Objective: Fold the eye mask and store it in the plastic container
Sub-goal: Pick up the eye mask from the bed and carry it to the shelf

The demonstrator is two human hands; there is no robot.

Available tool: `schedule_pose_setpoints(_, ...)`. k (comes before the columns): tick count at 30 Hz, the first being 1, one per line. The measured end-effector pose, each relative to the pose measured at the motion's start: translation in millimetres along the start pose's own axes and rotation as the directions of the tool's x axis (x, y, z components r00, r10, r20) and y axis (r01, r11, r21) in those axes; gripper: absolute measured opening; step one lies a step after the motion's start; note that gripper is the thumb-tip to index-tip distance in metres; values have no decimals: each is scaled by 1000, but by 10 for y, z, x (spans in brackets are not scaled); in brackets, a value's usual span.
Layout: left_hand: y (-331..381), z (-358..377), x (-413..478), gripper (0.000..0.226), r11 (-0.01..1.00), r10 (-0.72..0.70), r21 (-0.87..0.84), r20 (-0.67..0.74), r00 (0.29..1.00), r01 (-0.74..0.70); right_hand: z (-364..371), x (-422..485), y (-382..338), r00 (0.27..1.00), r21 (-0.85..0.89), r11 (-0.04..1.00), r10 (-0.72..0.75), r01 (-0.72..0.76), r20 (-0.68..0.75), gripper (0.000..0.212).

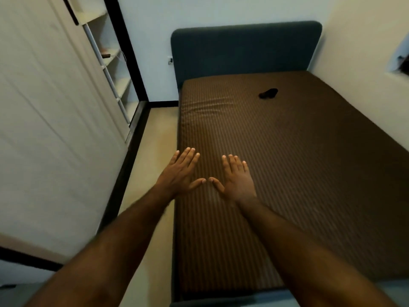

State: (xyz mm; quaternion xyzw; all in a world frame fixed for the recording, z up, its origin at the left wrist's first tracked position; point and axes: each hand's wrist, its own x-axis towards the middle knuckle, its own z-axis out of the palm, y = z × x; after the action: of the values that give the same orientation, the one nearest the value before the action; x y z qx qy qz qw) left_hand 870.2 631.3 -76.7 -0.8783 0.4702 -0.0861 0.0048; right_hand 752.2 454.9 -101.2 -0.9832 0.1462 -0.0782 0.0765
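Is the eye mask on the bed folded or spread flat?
Cannot tell. The eye mask is a small dark lump far up the bed, too blurred to show folds. Neither hand touches it.

eye mask (268, 93) lies on the bed (287, 173) near the headboard (243, 52); wardrobe (55, 107) stands left.

Head camera looks down along the bed (276, 173).
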Motion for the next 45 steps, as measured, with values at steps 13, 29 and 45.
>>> schedule_pose_setpoints(13,-1536,265,-204,89,986,162,-36,-14,987,-162,488,325,-1406,973,-11,973,230,-230,12,86)
schedule_pose_setpoints(29,-2689,672,-1209,90,999,40,-30,133,990,-36,1067,618,-2730,978,-79,990,128,-116,167,85)
schedule_pose_setpoints(45,-3447,803,-184,91,999,22,26,167,986,-27,1324,1994,-2628,985,-16,998,67,-65,162,84)
